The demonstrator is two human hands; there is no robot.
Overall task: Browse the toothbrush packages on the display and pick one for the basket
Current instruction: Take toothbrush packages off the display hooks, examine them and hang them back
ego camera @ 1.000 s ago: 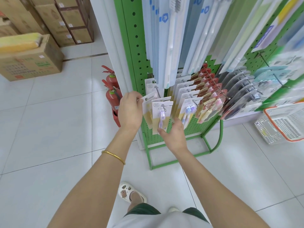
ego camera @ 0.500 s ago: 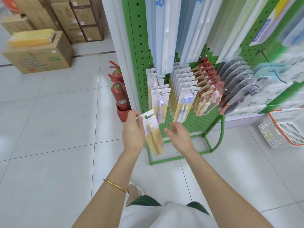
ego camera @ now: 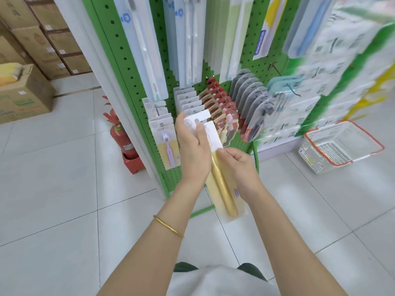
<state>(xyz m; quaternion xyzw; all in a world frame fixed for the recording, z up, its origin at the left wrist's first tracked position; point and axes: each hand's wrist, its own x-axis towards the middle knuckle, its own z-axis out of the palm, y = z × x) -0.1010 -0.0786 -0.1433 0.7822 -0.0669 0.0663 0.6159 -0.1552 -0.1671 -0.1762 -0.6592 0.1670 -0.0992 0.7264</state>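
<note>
Right hand (ego camera: 240, 167) has joined, pinching the yellow toothbrush package (ego camera: 224, 189) mid-edge at frame centre, left hand (ego camera: 192, 150) gripping its card top (inspecting, I'd say); next, carry it to right-side basket (ego camera: 316, 158).

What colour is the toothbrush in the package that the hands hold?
Golden yellow; the toothbrush in its package shows best in the head view.
</note>
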